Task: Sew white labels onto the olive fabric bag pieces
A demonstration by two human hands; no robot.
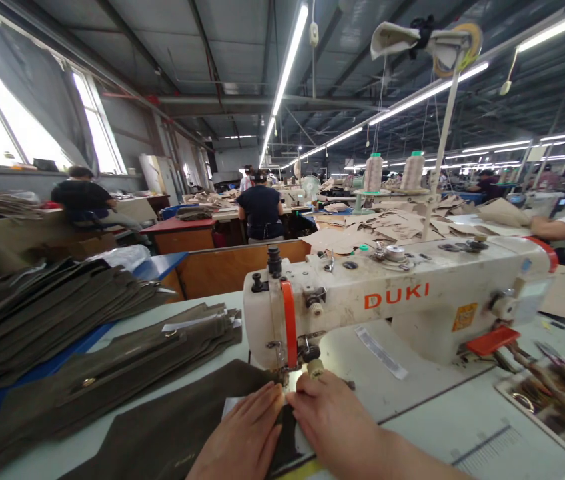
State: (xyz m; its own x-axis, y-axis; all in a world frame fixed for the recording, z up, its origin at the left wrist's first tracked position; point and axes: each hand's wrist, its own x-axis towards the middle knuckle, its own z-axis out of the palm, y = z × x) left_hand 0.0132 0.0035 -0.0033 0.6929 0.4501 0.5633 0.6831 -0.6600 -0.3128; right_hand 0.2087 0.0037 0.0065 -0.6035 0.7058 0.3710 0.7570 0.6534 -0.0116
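Observation:
At the needle end of a white sewing machine (397, 293) my two hands come close together. My left hand (242, 430) lies with outstretched fingers on a dark olive cloth piece (162, 427), its fingertips just in front of the presser foot area. Beside it, my right hand (335, 417) has its fingers curled and pinched at the cloth edge near the needle. Both hands hide the stitching spot and most of the cloth edge there. A bit of white shows under the left hand, perhaps a label or paper.
Stacked dark cloth pieces (112, 360) lie left of the machine, with a larger pile (47, 313) farther left. A parts tray (552, 407) and a red lever pad (492, 340) are at right. Thread cones (373, 175) stand behind. Other people work nearby.

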